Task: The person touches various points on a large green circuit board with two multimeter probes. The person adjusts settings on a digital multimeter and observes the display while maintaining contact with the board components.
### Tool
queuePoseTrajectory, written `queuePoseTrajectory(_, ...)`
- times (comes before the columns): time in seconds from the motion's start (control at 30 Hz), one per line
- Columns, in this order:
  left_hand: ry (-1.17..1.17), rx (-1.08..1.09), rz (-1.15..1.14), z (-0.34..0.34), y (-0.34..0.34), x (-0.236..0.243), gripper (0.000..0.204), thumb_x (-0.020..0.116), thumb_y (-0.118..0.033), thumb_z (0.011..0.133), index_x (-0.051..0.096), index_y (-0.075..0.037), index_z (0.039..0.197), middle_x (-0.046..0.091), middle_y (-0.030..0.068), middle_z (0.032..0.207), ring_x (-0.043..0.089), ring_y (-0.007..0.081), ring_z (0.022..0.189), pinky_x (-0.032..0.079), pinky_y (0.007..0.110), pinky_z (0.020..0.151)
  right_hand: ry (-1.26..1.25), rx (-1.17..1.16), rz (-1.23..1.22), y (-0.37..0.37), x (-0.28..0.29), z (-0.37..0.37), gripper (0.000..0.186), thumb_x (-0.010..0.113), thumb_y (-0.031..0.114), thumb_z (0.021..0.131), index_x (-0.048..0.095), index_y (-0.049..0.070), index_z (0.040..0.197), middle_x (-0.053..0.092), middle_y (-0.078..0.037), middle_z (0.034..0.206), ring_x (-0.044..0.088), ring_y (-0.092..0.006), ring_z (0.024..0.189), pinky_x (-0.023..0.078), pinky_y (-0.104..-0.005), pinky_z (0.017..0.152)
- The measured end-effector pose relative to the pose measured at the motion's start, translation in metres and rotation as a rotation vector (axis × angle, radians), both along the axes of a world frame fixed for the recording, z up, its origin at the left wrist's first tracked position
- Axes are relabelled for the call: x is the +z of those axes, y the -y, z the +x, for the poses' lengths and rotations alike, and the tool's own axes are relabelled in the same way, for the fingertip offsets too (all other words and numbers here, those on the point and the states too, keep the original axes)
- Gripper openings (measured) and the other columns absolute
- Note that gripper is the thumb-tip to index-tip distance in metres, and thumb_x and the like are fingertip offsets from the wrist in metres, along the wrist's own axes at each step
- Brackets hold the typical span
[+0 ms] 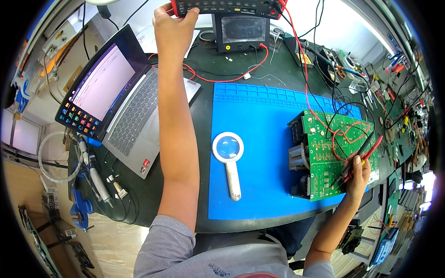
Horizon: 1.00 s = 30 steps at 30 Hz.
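My left hand point(175, 28) reaches to the far edge and grips the left end of a red-and-black bench meter point(222, 6). Its thumb lies on the row of buttons, and the meter's upper part is cut off by the frame. In my right hand point(358, 178) are two test probes point(371, 147), one black and one red, held together over a green circuit board point(324, 153). Their tips point down at the board's lower part; contact cannot be made out. The board stands on a blue work mat point(259, 185), with dark components and a heatsink along its left side.
A white magnifying glass point(233, 178) lies on the mat. Left of my arm stands an open laptop point(134, 111). A black instrument with a screen point(243, 30) sits under the meter. Red and black leads point(306, 78) hang down to the board. Tools and cables crowd the right side.
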<state>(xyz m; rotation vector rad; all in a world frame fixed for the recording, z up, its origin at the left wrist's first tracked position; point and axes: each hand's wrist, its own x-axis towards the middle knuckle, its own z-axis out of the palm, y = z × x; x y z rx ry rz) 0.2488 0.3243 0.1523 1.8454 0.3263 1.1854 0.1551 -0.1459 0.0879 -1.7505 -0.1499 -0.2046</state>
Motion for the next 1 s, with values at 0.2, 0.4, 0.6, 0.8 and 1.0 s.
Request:
queuePoseTrajectory(0.2,-0.042,-0.008,-0.009,-0.0015,0.0012,0.0012,0.069,0.072,-0.029,0.074,0.041,0.012,0.119,0.068,0.0193,0.089,0.066,0.0191,0.081,0.051,0.026,0.073,-0.003,0.028,0.016,0.0005,-0.0002,0.0001,0.032,0.057,0.035,0.09,0.055,0.003,0.088,0.053,-0.002,0.062,0.045,-0.0059,0.044,0.032,-0.0183,0.04)
queuePoseTrajectory(0.4,-0.035,-0.005,0.0,-0.0026,0.0025,0.0019,0.07,0.072,-0.029,0.074,0.04,0.013,0.119,0.068,0.0195,0.089,0.066,0.0196,0.082,0.051,0.025,0.071,-0.003,0.037,0.014,0.0009,-0.0002,0.0002,0.032,0.057,0.035,0.09,0.055,0.003,0.088,0.053,-0.002,0.061,0.045,-0.0056,0.043,0.032,-0.0181,0.039)
queuePoseTrajectory(0.6,-0.04,-0.022,-0.008,-0.003,0.0028,0.002,0.071,0.072,-0.029,0.074,0.039,0.013,0.121,0.067,0.0204,0.091,0.067,0.0206,0.087,0.051,0.025,0.074,-0.004,0.034,0.01,0.0001,0.0001,-0.0003,0.033,0.057,0.035,0.09,0.055,0.003,0.088,0.053,-0.002,0.061,0.044,-0.0056,0.043,0.031,-0.0178,0.039)
queuePoseTrajectory(0.8,-0.039,-0.007,0.006,-0.0032,0.0029,0.0022,0.071,0.071,-0.03,0.075,0.039,0.013,0.121,0.067,0.0207,0.093,0.067,0.021,0.089,0.05,0.026,0.077,-0.006,0.034,0.012,-0.0013,0.0011,-0.0008,0.033,0.057,0.035,0.09,0.055,0.003,0.087,0.053,-0.002,0.061,0.045,-0.0056,0.043,0.031,-0.0178,0.039)
queuePoseTrajectory(1.0,-0.03,-0.037,-0.012,-0.0025,0.002,0.0022,0.071,0.071,-0.028,0.075,0.038,0.014,0.121,0.067,0.0219,0.093,0.067,0.0216,0.088,0.051,0.026,0.076,-0.005,0.013,0.01,-0.0015,0.0007,-0.0008,0.034,0.058,0.036,0.089,0.054,0.003,0.087,0.053,-0.002,0.061,0.045,-0.0057,0.043,0.032,-0.0179,0.039)
